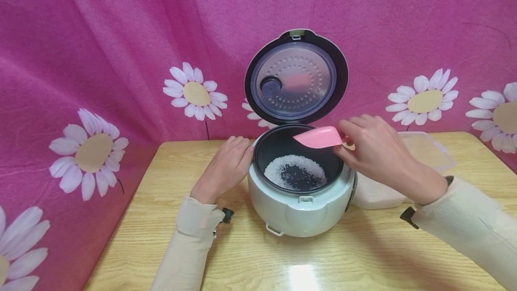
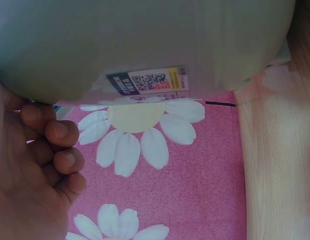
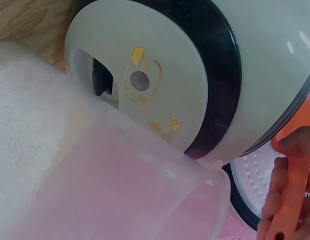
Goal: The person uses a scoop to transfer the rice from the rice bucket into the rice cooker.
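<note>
A pale green-white rice cooker (image 1: 299,214) stands on the table with its lid (image 1: 296,80) raised. White rice (image 1: 278,167) lies in a ring in its dark inner pot (image 1: 270,147). My right hand (image 1: 373,145) grips a pink scoop (image 1: 319,137) by its handle, above the right side of the pot; the scoop looks orange in the right wrist view. My left hand (image 1: 226,165) holds the left rim of the cooker. Its fingers (image 2: 62,132) are curled beside the cooker's side in the left wrist view, and the exact contact there is partly hidden.
To the cooker's right sits a translucent container (image 1: 377,192), its whitish contents showing through the wall, partly behind my right arm. A clear flat edge (image 1: 444,152), perhaps its lid, shows behind the wrist. A pink flowered cloth (image 1: 121,35) hangs along the table's back and left.
</note>
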Motion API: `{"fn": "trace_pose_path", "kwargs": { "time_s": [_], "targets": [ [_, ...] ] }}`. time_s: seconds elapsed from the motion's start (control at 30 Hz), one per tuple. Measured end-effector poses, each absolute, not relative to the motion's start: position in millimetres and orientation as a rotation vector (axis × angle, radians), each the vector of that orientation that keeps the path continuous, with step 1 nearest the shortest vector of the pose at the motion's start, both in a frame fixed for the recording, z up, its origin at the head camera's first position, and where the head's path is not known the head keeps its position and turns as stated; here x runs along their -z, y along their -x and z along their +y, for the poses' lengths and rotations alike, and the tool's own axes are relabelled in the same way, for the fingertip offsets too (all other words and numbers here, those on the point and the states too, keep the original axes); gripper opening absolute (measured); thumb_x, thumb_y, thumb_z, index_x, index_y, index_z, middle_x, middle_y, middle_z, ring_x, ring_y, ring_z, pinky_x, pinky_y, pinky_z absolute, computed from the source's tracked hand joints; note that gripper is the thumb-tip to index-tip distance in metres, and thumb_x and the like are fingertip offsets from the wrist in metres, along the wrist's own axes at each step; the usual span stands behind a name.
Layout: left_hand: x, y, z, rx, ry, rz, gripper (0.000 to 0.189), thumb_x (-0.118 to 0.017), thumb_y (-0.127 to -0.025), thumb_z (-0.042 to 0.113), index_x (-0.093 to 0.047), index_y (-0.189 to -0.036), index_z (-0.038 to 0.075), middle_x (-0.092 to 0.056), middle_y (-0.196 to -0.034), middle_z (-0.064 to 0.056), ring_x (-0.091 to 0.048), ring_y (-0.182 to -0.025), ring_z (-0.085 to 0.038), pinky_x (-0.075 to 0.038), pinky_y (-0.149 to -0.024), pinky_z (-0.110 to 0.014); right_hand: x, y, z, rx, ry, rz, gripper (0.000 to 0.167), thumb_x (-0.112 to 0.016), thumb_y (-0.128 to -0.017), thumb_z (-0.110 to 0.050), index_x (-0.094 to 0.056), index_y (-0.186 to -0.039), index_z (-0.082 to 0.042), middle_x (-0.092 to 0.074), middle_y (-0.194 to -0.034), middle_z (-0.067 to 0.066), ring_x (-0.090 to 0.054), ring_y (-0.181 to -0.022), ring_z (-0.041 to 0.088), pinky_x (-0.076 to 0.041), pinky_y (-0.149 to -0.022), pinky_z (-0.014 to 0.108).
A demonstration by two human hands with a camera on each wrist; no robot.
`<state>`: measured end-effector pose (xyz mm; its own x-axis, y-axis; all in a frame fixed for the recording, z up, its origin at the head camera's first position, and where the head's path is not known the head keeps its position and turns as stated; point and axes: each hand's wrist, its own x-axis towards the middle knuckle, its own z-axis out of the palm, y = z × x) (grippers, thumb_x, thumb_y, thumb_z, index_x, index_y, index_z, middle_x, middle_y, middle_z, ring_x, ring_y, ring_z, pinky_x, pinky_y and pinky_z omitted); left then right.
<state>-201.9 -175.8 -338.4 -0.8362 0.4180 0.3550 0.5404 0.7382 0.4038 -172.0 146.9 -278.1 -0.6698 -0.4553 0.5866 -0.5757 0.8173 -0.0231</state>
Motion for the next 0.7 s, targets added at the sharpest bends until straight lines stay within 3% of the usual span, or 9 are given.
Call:
{"fn": "trace_pose_path", "kwargs": {
  "time_s": [0.7],
  "targets": [
    [339.3, 203.2, -175.4, 0.747, 0.758, -2.698, 0.022, -0.046, -0.106, 0.028, -0.063, -0.101, 0.014, -0.057, -0.088, -0.001, -0.05, -0.091, -0.018, -0.046, -0.085, -0.033, 275.7, 174.7, 148.8, -0.386, -0.795, -2.419, 0.023, -0.074, -0.089, -0.016, -0.057, -0.074, -0.018, -0.051, -0.065, -0.005, -0.042, -0.062, 0.009, -0.034, -0.057, 0.027]
  ]
}}
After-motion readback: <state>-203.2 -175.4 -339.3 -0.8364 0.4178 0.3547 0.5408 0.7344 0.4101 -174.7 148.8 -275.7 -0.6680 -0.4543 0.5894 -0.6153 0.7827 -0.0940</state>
